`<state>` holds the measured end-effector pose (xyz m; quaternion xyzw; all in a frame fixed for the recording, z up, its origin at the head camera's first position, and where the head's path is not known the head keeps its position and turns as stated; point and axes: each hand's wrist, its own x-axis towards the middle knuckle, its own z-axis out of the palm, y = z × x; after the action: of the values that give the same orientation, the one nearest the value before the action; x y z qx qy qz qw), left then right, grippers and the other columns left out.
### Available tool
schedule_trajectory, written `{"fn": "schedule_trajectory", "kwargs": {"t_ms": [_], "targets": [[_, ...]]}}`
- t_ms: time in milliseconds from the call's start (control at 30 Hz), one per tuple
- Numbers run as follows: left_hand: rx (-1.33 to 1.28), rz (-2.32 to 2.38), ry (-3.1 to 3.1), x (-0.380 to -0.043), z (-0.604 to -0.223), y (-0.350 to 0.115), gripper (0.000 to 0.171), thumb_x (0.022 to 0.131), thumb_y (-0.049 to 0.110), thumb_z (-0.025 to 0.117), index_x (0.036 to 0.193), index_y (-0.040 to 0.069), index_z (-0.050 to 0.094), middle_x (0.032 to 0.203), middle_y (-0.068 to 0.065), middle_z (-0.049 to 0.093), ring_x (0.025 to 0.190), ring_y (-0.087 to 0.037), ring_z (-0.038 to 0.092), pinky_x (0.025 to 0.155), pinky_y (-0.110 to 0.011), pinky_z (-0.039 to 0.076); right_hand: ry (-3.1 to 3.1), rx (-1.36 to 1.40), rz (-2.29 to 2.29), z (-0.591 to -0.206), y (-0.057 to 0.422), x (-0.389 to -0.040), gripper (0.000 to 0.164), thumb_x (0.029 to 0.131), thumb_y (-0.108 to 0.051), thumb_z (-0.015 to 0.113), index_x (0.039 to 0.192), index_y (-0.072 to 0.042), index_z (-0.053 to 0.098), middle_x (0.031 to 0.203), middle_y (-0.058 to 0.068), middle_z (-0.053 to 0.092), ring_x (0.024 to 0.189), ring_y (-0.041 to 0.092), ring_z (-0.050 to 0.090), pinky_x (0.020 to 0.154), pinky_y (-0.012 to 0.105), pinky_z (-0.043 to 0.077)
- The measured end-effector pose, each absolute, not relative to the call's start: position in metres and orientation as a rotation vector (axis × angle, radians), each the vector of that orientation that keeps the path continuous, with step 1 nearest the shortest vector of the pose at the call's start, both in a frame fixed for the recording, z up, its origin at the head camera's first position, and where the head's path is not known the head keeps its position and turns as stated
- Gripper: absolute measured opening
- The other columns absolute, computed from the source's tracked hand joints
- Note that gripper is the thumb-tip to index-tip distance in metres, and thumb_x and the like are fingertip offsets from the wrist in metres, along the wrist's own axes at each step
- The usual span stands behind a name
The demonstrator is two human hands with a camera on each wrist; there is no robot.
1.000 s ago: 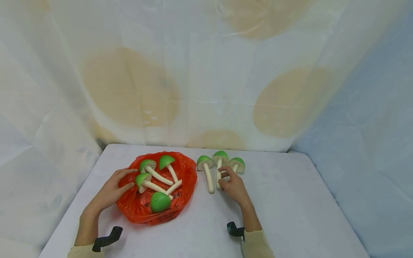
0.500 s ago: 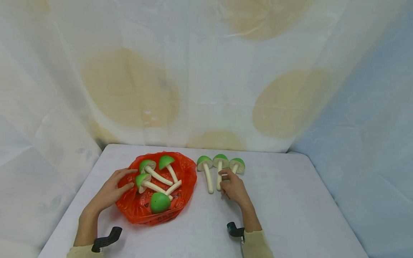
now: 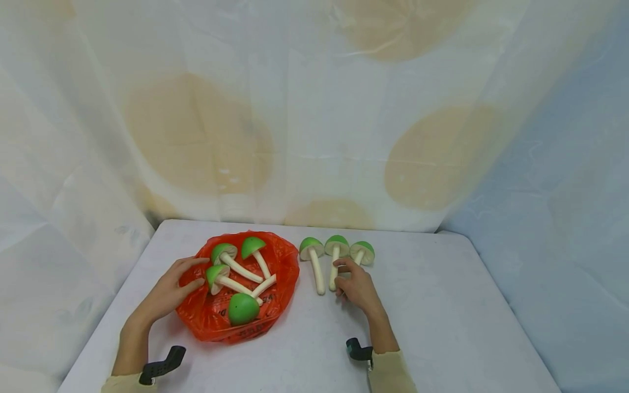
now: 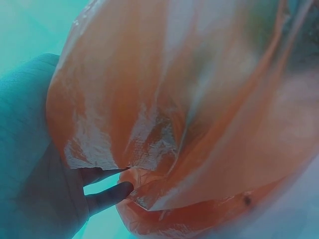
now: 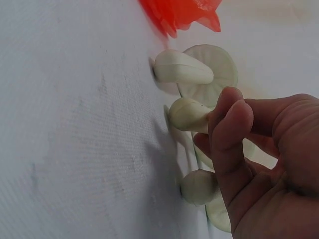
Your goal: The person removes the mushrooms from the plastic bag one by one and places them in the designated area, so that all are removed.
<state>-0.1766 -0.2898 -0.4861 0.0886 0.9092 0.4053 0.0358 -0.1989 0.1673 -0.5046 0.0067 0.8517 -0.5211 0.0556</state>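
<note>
Several model mushrooms with green caps and white stems lie about. Some are inside an open red plastic bag (image 3: pixel 290 267), among them a mushroom (image 3: pixel 244 309) with its cap uppermost. My left hand (image 3: pixel 169 289) holds the bag's left rim; in the left wrist view the bag film covers part of that hand (image 4: pixel 35 149). My right hand (image 3: pixel 357 285) pinches the stem of the middle mushroom (image 3: pixel 336 243) in a row of three. To its left lies another mushroom (image 3: pixel 312 246), to its right a third mushroom (image 3: pixel 362 252), whose stem is partly hidden by the hand.
Everything lies on a white table (image 3: pixel 442 316). A patterned white sheet (image 3: pixel 314 109) hangs behind it, with a bluish sheet (image 3: pixel 565 218) on the right side. Black wrist cameras stick out from both wrists.
The middle mushroom has slid slightly toward me, and my right fingers have shifted a little on its stem. The left hand and the bag have barely moved.
</note>
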Motion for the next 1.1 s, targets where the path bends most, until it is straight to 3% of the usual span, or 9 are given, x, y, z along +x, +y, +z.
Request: {"fn": "schedule_trajectory", "kwargs": {"t_ms": [300,767,1100], "targets": [[0.278,1.252,2.79,-0.1766,-0.4879,-0.2903,0.048,0.1,0.034,0.062,0.144,0.02,0.052,0.149,-0.018,0.041,0.139,-0.045,0.035,0.1,-0.075,0.038,2.564,0.033,-1.613,-0.5039,0.1673,-0.1973,0.043,0.089,-0.003,0.06,0.13,-0.013,0.06,0.126,0.016,0.063,0.056,0.017,0.065,0.051,0.035,0.056],[0.276,1.246,2.789,-0.1761,-0.4866,-0.2895,0.048,0.1,0.034,0.062,0.144,0.02,0.052,0.15,-0.018,0.041,0.138,-0.045,0.036,0.099,-0.073,0.041,2.638,0.001,-1.591,-0.5057,0.1677,-0.2012,0.048,0.083,0.004,0.055,0.127,-0.009,0.068,0.119,0.014,0.058,0.042,0.017,0.056,0.042,0.027,0.048],[0.287,1.247,2.79,-0.1767,-0.4894,-0.2887,0.049,0.1,0.037,0.062,0.144,0.019,0.052,0.149,-0.018,0.041,0.138,-0.045,0.036,0.099,-0.073,0.041,2.646,0.021,-1.562,-0.5042,0.166,-0.1998,0.044,0.086,0.002,0.056,0.126,-0.009,0.068,0.121,0.015,0.057,0.042,0.016,0.056,0.04,0.027,0.047]]}}
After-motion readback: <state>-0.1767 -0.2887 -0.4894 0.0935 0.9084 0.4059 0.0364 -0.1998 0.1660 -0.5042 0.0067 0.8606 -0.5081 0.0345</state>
